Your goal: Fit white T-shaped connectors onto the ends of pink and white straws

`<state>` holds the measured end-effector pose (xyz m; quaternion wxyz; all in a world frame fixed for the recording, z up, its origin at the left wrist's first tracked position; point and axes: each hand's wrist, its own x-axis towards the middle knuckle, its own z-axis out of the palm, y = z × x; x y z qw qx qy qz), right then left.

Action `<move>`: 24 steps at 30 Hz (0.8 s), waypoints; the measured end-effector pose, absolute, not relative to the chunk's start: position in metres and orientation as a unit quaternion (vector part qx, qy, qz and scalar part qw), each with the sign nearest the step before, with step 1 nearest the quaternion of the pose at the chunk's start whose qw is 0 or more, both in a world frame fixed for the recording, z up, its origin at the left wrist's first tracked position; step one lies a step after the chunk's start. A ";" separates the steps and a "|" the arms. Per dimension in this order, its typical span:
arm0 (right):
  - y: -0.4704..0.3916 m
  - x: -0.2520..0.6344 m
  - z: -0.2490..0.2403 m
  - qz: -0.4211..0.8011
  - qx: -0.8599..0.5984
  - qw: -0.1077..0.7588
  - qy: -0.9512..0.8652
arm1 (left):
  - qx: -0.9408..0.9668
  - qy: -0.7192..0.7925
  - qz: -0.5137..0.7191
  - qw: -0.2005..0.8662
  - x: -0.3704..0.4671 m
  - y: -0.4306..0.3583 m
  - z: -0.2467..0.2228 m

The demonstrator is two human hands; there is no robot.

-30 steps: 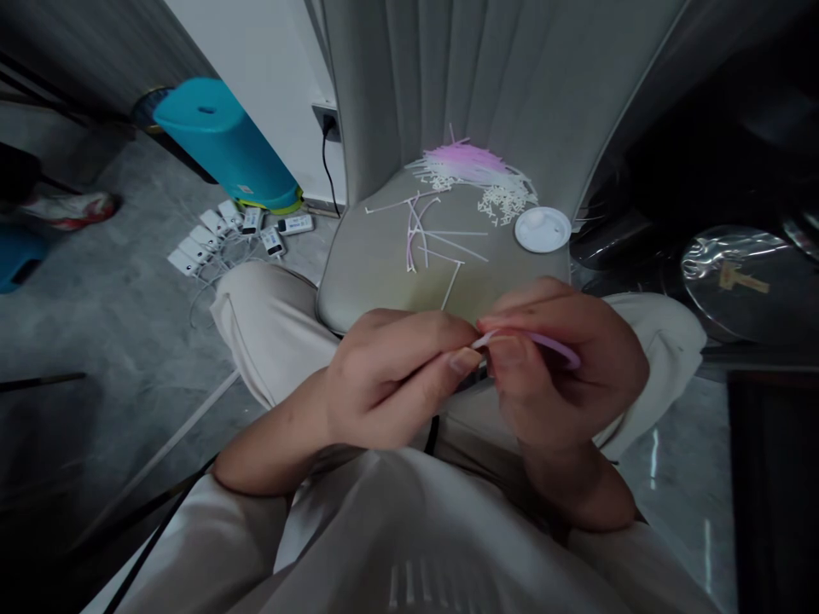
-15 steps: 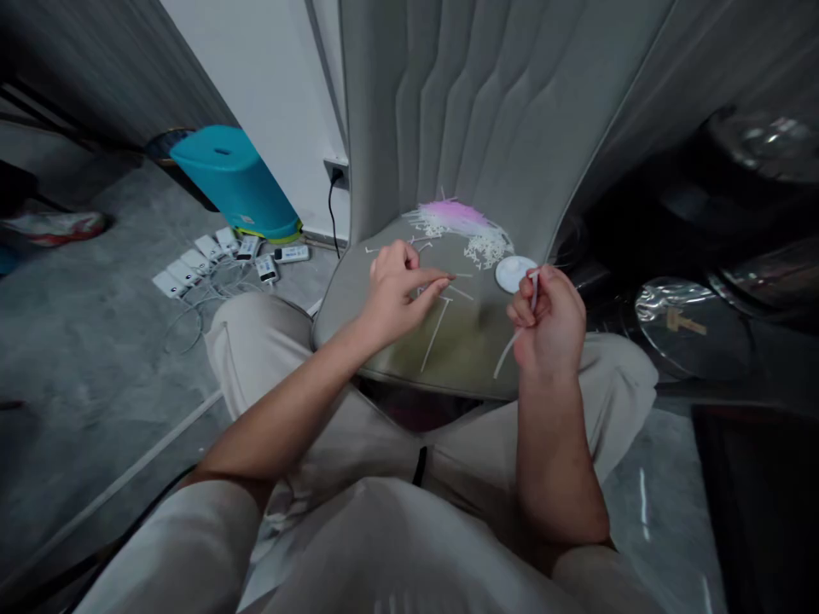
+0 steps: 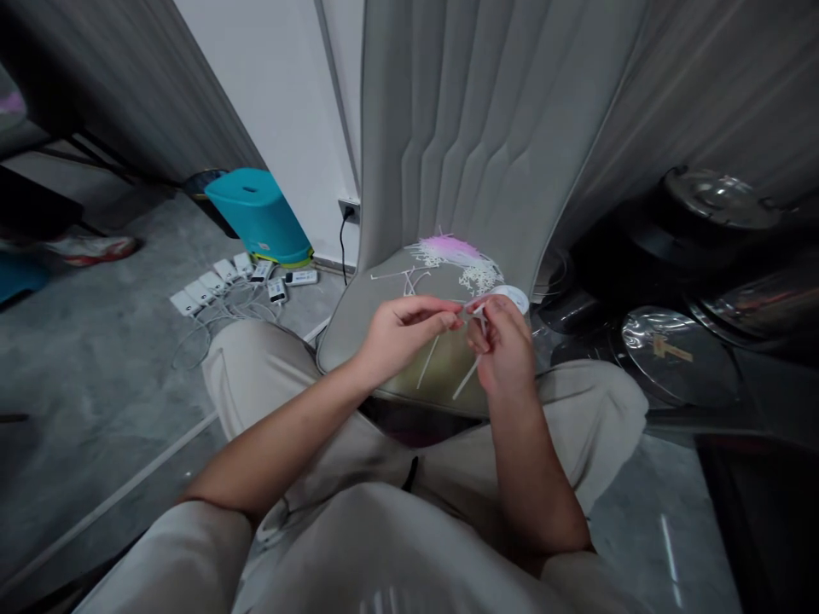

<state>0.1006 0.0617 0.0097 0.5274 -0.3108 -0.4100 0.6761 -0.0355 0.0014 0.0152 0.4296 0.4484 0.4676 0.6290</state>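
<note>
- The head camera looked forward and down from above the wearer's shirt (image 3: 377, 554), which filled the near edge.
- The left hand (image 3: 406, 337) and right hand (image 3: 508, 348) lay mid-view, close to it.
- Beyond them it faced a grey chair (image 3: 461, 102), with floor (image 3: 108, 375) showing to left and right.
</note>
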 end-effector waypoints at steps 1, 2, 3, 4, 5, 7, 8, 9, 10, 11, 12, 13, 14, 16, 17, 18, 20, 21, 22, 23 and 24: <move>0.056 0.101 0.015 0.675 -0.298 0.533 -0.414 | 0.444 0.462 0.631 0.437 -0.029 -0.003 0.017; 0.051 0.103 0.021 0.673 -0.284 0.540 -0.417 | 0.442 0.458 0.631 0.443 -0.023 -0.007 0.020; 0.047 0.106 0.028 0.671 -0.272 0.547 -0.421 | 0.440 0.455 0.631 0.448 -0.018 -0.012 0.022; 0.042 0.110 0.034 0.668 -0.260 0.554 -0.424 | 0.438 0.454 0.631 0.452 -0.014 -0.017 0.025; 0.038 0.115 0.040 0.665 -0.249 0.559 -0.427 | 0.435 0.453 0.632 0.454 -0.011 -0.022 0.027; 0.031 0.125 0.050 0.660 -0.230 0.569 -0.434 | 0.432 0.451 0.634 0.455 -0.007 -0.033 0.033; 0.028 0.129 0.054 0.654 -0.219 0.573 -0.442 | 0.433 0.450 0.636 0.454 -0.005 -0.037 0.036; 0.026 0.131 0.057 0.646 -0.207 0.579 -0.453 | 0.435 0.448 0.637 0.452 -0.004 -0.042 0.038; 0.023 0.133 0.060 0.634 -0.196 0.585 -0.466 | 0.438 0.446 0.638 0.450 -0.004 -0.045 0.041; 0.022 0.133 0.062 0.619 -0.186 0.593 -0.480 | 0.443 0.442 0.637 0.451 -0.003 -0.048 0.044; 0.020 0.132 0.065 0.602 -0.178 0.601 -0.495 | 0.449 0.436 0.635 0.452 -0.003 -0.050 0.046; 0.019 0.131 0.068 0.585 -0.173 0.609 -0.507 | 0.456 0.428 0.634 0.456 -0.003 -0.052 0.049; 0.018 0.129 0.071 0.571 -0.171 0.615 -0.516 | 0.463 0.415 0.633 0.460 -0.003 -0.053 0.052; 0.017 0.124 0.078 0.554 -0.174 0.619 -0.529 | 0.478 0.382 0.639 0.467 -0.004 -0.055 0.058; 0.016 0.121 0.083 0.550 -0.177 0.618 -0.533 | 0.482 0.366 0.642 0.471 -0.006 -0.055 0.060; 0.015 0.118 0.087 0.546 -0.185 0.616 -0.537 | 0.484 0.354 0.644 0.475 -0.008 -0.056 0.062; 0.012 0.113 0.094 0.538 -0.206 0.611 -0.543 | 0.483 0.341 0.640 0.491 -0.014 -0.057 0.064; 0.011 0.110 0.096 0.535 -0.216 0.607 -0.547 | 0.482 0.341 0.634 0.499 -0.017 -0.057 0.063; 0.010 0.108 0.097 0.529 -0.224 0.605 -0.551 | 0.482 0.342 0.627 0.508 -0.020 -0.057 0.061; 0.010 0.104 0.096 0.524 -0.232 0.603 -0.555 | 0.484 0.343 0.619 0.515 -0.023 -0.055 0.059; 0.010 0.101 0.094 0.518 -0.241 0.603 -0.558 | 0.489 0.344 0.609 0.521 -0.026 -0.053 0.056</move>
